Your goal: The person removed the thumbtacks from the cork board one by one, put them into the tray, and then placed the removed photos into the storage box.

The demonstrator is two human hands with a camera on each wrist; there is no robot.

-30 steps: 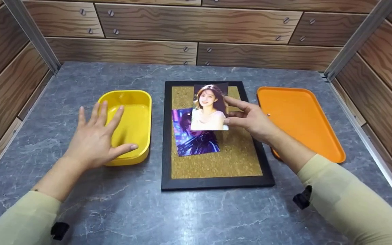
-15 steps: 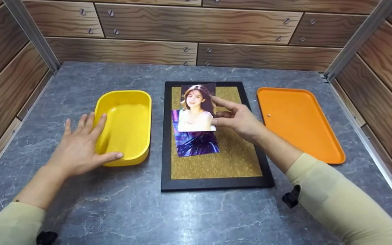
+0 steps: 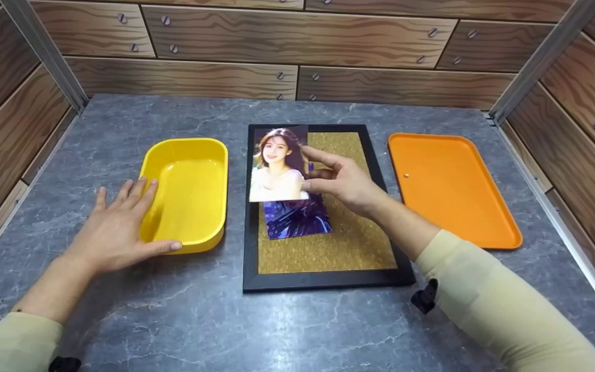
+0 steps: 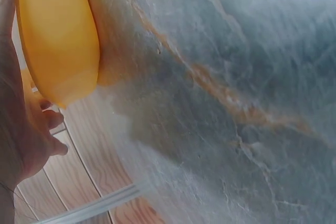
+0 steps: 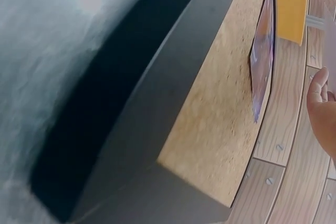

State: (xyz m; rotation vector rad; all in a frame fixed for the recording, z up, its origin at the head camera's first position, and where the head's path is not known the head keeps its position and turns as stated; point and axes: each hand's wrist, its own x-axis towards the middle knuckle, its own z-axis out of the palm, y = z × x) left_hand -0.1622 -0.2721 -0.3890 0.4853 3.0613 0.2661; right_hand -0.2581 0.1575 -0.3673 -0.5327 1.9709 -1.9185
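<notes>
My right hand [image 3: 346, 181] pinches a portrait photo [image 3: 277, 173] by its right edge, thumb below and index finger above. That photo is held over the upper left of a black-framed cork board [image 3: 349, 248], overlapping the frame's left side. Partly covered beneath it, a purple-blue photo card [image 3: 300, 219] lies a little askew on the cork; the right wrist view shows this card [image 5: 262, 59] too. My left hand [image 3: 114, 230] has its fingers spread along the left side of a yellow bin [image 3: 194, 199], thumb across the near rim.
An orange tray [image 3: 457, 191] with a small pale speck [image 3: 406, 175] lies right of the board. Grey marbled tabletop [image 3: 287, 330] surrounds everything. Wood-patterned walls [image 3: 297, 39] close off the back and both sides, with metal corner posts [image 3: 44, 57].
My right hand has carried the portrait photo leftward, from over the board's middle to its upper left. My left hand has come down and left from over the yellow bin to its side.
</notes>
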